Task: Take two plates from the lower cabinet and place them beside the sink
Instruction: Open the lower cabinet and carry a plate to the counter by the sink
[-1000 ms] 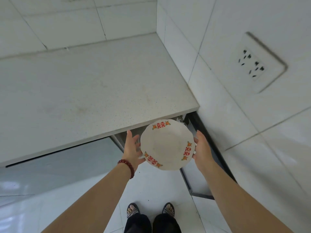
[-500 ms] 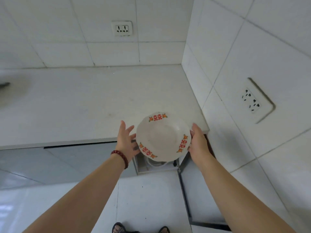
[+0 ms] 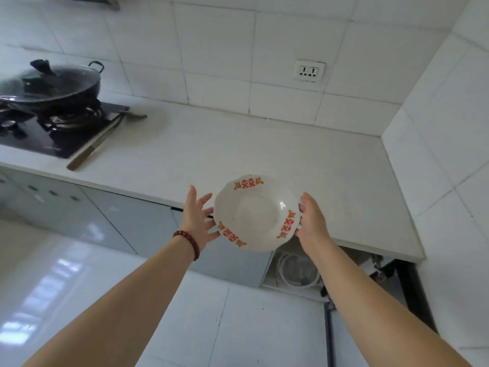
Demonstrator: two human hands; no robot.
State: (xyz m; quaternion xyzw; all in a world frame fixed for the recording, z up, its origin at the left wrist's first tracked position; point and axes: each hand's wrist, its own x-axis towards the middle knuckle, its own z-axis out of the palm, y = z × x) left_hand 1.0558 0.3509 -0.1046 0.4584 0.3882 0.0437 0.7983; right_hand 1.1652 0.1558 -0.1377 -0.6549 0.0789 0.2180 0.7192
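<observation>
Midway through the job, a person's right hand [image 3: 313, 223] grips the right rim of a white plate [image 3: 255, 213] with red-and-orange motifs, thumb on top and fingers curled beneath. The left hand [image 3: 197, 221], a red bead bracelet [image 3: 189, 241] at its wrist, steadies the opposite edge with fingers spread and straight. The plate is held in the air, tilted toward the camera, just over the front edge of the white countertop [image 3: 238, 154] and not yet set down. Below it the lower cabinet [image 3: 354, 256] stands open, a coil of white hose [image 3: 296, 285] visible inside. Further left along the counter sit a black hob [image 3: 60, 133], a covered wok [image 3: 53, 83] and a wooden-handled utensil [image 3: 90, 152]; a wall socket [image 3: 309, 71] is set in the tiles behind. Only one plate shows, and whether another is stacked under it cannot be told. No sink is in view, so the carrying and placing appear to remain, likely along with a second plate.
</observation>
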